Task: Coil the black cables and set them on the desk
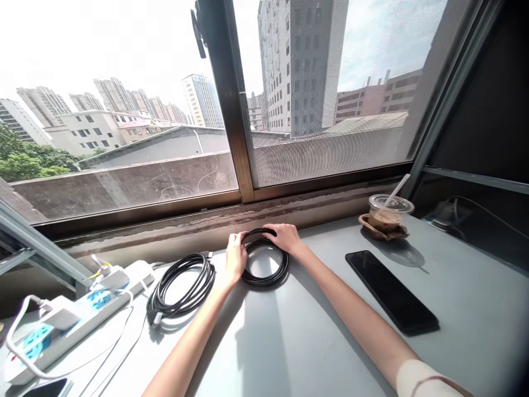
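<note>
A coiled black cable [266, 282] rests on the grey table near the window wall. My left hand [236, 256] is closed around its left side, the fingers curled over the coil. At the top right of the same coil, my right hand [284, 236] grips the far strands, which look raised a little above the rest. To the left of my left hand lies a second black cable coil [182, 309], with connectors showing at its top and bottom ends. Neither hand touches that one.
A white power strip [86, 320] with plugged-in chargers and white cords lies at the left. On the right are a black phone [390, 289] and a lidded drink cup [386, 215] with a straw, standing on a brown holder [382, 231]. A window [243, 165] borders the table's far side.
</note>
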The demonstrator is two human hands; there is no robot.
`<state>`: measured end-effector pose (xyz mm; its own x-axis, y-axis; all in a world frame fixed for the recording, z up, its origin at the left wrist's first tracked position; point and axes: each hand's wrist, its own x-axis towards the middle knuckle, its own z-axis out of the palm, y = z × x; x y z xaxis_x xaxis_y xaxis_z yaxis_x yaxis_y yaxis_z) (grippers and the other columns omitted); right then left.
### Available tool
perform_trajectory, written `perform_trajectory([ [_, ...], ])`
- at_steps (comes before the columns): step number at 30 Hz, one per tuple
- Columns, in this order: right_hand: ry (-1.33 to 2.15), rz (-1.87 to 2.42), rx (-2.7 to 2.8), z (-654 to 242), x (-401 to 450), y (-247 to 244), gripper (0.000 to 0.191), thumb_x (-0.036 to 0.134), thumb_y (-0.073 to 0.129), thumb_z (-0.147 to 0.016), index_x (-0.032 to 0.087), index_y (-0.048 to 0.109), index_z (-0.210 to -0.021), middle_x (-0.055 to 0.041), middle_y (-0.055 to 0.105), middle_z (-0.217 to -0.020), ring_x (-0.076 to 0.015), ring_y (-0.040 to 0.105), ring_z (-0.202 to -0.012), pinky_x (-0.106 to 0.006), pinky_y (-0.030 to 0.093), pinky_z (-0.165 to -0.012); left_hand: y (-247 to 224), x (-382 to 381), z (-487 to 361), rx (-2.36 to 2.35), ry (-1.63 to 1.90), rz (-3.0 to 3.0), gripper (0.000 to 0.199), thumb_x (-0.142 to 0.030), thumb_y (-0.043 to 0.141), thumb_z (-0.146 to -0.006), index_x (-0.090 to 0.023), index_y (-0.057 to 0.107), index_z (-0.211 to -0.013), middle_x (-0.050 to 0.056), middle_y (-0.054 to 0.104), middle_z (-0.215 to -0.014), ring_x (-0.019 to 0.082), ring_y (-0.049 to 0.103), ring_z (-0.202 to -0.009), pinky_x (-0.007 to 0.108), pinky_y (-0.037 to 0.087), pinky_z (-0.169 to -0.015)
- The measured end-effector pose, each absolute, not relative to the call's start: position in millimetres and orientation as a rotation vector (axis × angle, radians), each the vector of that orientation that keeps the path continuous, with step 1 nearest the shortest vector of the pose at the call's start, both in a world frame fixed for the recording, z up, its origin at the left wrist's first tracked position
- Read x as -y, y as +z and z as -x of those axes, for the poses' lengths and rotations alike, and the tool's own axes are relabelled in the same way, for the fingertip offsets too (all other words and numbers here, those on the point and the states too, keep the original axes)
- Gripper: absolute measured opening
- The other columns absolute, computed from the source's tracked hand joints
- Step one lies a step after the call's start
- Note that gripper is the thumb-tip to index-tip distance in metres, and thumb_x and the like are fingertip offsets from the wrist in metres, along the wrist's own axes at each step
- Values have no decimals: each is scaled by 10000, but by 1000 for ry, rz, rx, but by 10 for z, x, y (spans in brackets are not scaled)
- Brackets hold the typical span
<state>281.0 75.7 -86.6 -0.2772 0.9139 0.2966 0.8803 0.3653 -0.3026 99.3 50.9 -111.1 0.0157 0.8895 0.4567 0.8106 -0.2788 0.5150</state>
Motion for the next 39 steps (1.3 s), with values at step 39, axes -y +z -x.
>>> perform_trajectory([
  [39,233,1392,2323,-2768,-822,-988,296,339,457,-947,164,628,-1114,-70,621,-1097,-183,560,-1059,-387,444,-908,-1085,-457,-1023,-1939,764,-2307,382,-109,364,-868,-185,561,-1187,93,617,-1039,211,580,-1015,324,454,-877],
])
